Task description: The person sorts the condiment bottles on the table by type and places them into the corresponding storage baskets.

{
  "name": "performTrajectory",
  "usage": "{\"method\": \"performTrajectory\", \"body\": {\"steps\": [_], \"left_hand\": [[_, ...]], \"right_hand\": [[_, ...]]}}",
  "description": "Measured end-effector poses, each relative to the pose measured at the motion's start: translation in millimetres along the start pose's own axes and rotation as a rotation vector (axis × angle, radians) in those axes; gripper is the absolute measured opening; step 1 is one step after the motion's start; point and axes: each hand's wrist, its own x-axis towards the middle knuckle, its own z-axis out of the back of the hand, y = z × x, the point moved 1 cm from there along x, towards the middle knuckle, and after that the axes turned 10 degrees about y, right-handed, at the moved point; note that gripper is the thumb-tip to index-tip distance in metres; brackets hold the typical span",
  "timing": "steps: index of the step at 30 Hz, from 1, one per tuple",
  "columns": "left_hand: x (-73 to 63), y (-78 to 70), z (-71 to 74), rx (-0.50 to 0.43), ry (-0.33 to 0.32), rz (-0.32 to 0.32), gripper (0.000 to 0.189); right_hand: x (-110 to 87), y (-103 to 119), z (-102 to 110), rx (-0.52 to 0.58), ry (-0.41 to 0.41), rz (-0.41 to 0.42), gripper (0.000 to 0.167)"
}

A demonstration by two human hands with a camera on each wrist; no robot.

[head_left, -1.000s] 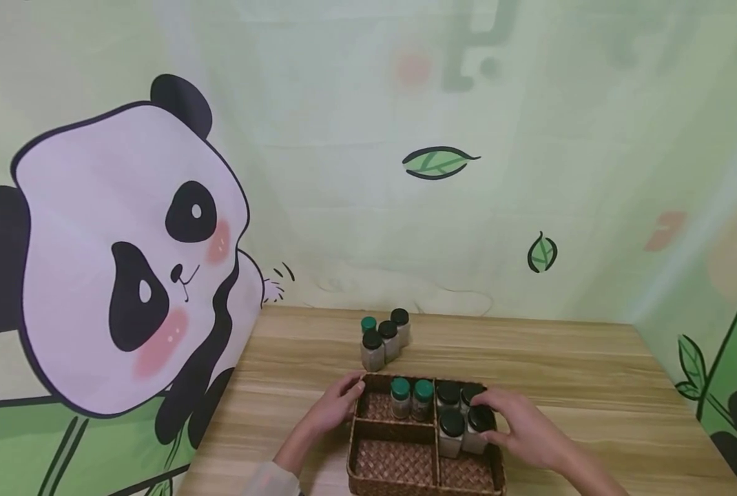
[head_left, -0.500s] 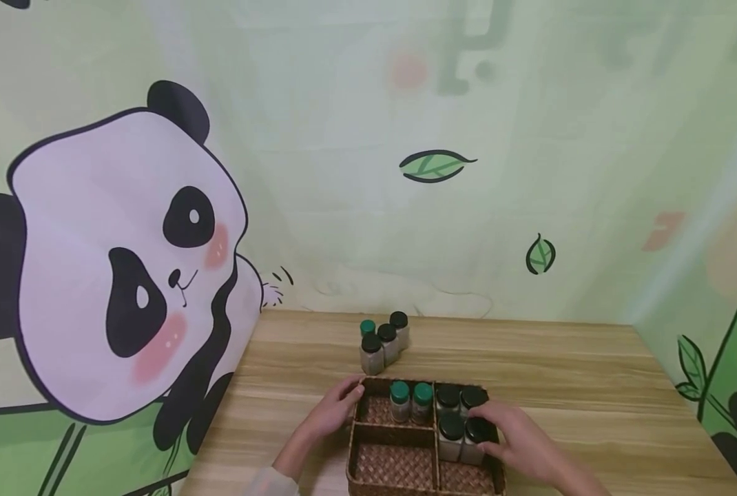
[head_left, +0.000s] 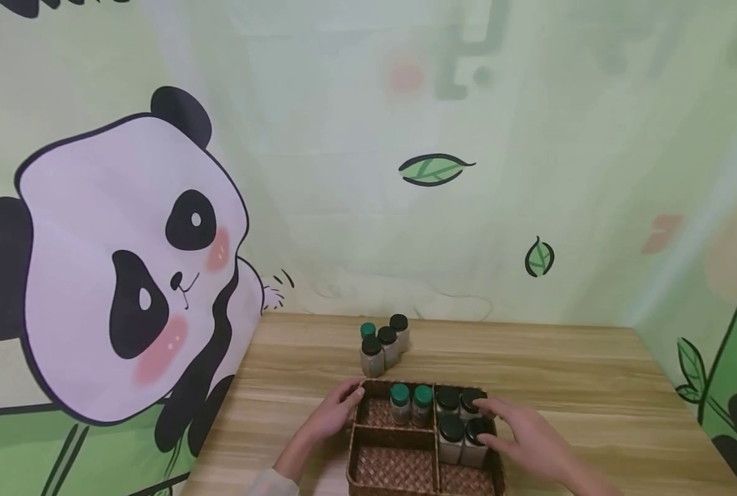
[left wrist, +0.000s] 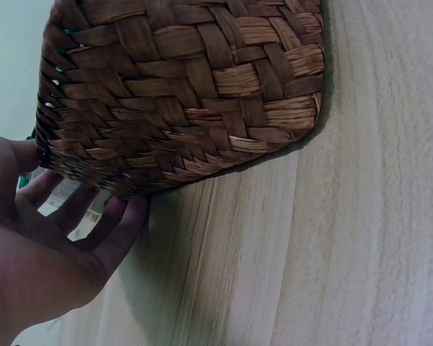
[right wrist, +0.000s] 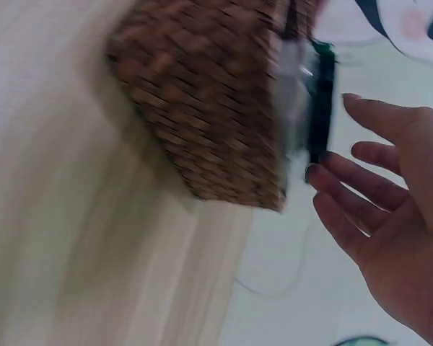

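A brown woven basket (head_left: 395, 466) with divided compartments stands on the table. My left hand (head_left: 334, 411) grips its far left corner; in the left wrist view the thumb is at the rim and the fingers lie against the outer wall (left wrist: 180, 94). Two green-lidded jars (head_left: 400, 406) stand in the far left compartment. Several black-lidded clear jars (head_left: 450, 444) stand close together in the right-hand compartment. Over the front right jar (head_left: 474, 451), my right hand (head_left: 523, 430) hovers with fingers spread; in the right wrist view the thumb is apart from the dark lid (right wrist: 322, 108).
Behind the basket, a small group of jars stands on the wooden table (head_left: 561, 386): three black-lidded jars (head_left: 372, 359) and one green-lidded jar (head_left: 368, 331). A wall cloth (head_left: 344, 172) printed with a panda and leaves hangs at the table's back edge.
My right hand has loosened from the front right jar's lid, its fingers spreading and moving slightly right. That jar has come down a little beside its neighbour. The left hand keeps its hold.
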Motion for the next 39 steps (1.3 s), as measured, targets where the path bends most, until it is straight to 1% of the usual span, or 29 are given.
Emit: {"method": "performTrajectory", "body": {"steps": [4, 8, 11, 14, 16, 19, 21, 23, 25, 29, 32, 34, 36, 39], "left_hand": [[2.0, 0.4, 2.4, 0.017, -0.013, -0.005, 0.054], [2.0, -0.6, 3.2, 0.036, -0.018, 0.005, 0.056], [0.8, -0.9, 2.2, 0.047, -0.017, 0.007, 0.056], [-0.5, -1.9, 0.6, 0.052, -0.018, 0.003, 0.054], [-0.9, -2.8, -0.3, 0.053, -0.019, -0.004, 0.052], [-0.6, -3.0, -1.1, 0.049, -0.021, -0.013, 0.051], [-0.1, -2.3, -1.4, 0.046, -0.02, -0.008, 0.051], [0.7, -1.9, -1.8, 0.046, -0.018, -0.002, 0.051], [1.3, -0.7, -2.1, 0.048, -0.016, 0.001, 0.051], [2.0, 1.5, -2.6, 0.05, -0.013, -0.016, 0.051], [2.1, 2.8, -3.1, 0.05, -0.012, -0.022, 0.051], [1.5, 2.8, -3.4, 0.049, -0.015, -0.018, 0.051], [1.1, 2.7, -3.5, 0.042, -0.02, -0.014, 0.051], [0.2, 1.9, -3.3, 0.028, -0.026, -0.004, 0.05]], "right_hand": [[2.1, -9, 15, 0.122, -0.103, -0.033, 0.042], [6.7, -27, 18, 0.261, -0.169, -0.064, 0.036], [11.2, -42, 11, 0.338, -0.197, -0.088, 0.037], [16.0, -53, 1, 0.359, -0.219, -0.119, 0.039], [19.7, -59, -7, 0.381, -0.234, -0.168, 0.039], [25.1, -66, -18, 0.48, -0.23, -0.24, 0.04], [28.0, -68, -25, 0.558, -0.228, -0.289, 0.041], [31.1, -70, -31, 0.609, -0.234, -0.313, 0.043], [35.1, -71, -37, 0.612, -0.25, -0.327, 0.041], [42.1, -72, -45, 0.58, -0.254, -0.319, 0.038], [42.7, -71, -49, 0.552, -0.241, -0.313, 0.038], [41.7, -71, -52, 0.548, -0.242, -0.326, 0.038], [40.5, -71, -54, 0.552, -0.241, -0.339, 0.038], [39.8, -73, -57, 0.591, -0.237, -0.367, 0.037]]}}
